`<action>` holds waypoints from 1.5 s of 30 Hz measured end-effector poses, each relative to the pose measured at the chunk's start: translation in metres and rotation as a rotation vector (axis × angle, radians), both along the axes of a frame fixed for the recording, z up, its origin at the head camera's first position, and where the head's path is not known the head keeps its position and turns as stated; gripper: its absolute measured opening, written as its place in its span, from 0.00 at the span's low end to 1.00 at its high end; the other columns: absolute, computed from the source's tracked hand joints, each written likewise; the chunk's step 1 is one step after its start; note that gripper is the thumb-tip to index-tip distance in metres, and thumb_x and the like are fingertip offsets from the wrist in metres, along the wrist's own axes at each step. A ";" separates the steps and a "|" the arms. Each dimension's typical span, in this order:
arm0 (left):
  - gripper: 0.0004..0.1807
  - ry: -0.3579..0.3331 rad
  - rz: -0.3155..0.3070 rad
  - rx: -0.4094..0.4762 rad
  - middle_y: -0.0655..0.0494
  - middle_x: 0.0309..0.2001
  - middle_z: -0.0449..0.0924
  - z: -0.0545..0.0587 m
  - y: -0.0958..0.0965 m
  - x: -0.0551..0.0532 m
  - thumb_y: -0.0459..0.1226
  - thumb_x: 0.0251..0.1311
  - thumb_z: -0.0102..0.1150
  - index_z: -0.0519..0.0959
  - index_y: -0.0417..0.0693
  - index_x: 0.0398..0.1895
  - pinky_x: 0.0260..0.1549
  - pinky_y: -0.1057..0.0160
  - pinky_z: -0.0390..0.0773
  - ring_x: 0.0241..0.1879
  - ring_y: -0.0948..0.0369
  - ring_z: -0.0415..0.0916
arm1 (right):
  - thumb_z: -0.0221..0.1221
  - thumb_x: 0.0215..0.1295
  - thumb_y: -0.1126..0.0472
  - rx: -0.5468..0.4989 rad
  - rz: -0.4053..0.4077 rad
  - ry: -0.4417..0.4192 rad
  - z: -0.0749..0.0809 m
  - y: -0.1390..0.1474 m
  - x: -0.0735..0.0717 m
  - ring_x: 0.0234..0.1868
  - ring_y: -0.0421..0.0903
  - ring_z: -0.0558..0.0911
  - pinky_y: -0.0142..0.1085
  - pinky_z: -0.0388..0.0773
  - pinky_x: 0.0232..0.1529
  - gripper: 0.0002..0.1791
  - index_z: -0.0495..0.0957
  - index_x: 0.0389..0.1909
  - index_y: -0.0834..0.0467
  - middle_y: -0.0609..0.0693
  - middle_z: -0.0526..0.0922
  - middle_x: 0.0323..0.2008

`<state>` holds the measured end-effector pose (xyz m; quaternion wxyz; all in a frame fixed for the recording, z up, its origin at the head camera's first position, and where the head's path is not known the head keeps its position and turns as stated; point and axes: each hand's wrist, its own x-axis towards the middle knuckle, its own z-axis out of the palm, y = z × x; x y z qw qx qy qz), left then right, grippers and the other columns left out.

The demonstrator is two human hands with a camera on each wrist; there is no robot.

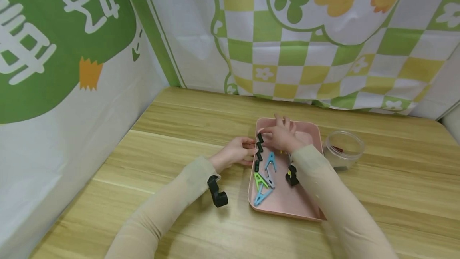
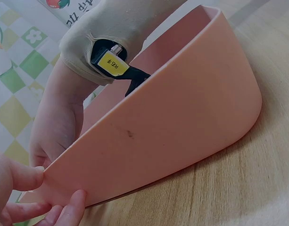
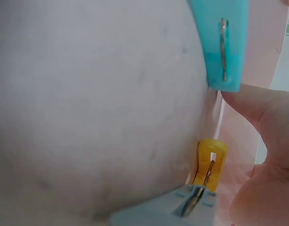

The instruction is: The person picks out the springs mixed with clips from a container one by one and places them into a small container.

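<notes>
My left hand (image 1: pixel 237 152) is at the outside of the pink tray's (image 1: pixel 287 207) left wall. In the left wrist view its thumb (image 2: pixel 28 175) touches the wall near the rim, with bent fingers lower down. My right hand (image 1: pixel 282 136) reaches into the far end of the tray, its fingertips at the farthest of several small dark green pieces (image 1: pixel 259 147) lined along the left wall. Whether it pinches that piece is hidden. Nearer lie blue clothespins (image 1: pixel 270 161), a green clothespin (image 1: pixel 259 182) and a grey one (image 1: pixel 269 179). A yellow clothespin (image 3: pixel 211 162) shows in the right wrist view.
Just right of the tray stands a clear round container (image 1: pixel 344 147) with a dark red item and a dark piece inside. Wood-grain table (image 1: pixel 172 131) surrounds the tray. Printed cloth (image 1: pixel 305 59) hangs behind and at the left.
</notes>
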<state>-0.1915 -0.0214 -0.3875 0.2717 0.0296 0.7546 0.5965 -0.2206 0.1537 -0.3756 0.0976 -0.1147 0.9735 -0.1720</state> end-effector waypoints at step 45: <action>0.25 0.008 0.006 -0.021 0.39 0.57 0.70 0.000 0.000 0.002 0.31 0.66 0.53 0.64 0.36 0.65 0.37 0.59 0.85 0.49 0.50 0.76 | 0.65 0.58 0.54 -0.005 -0.043 -0.014 0.014 0.003 -0.002 0.71 0.68 0.38 0.68 0.31 0.66 0.21 0.79 0.53 0.53 0.64 0.44 0.73</action>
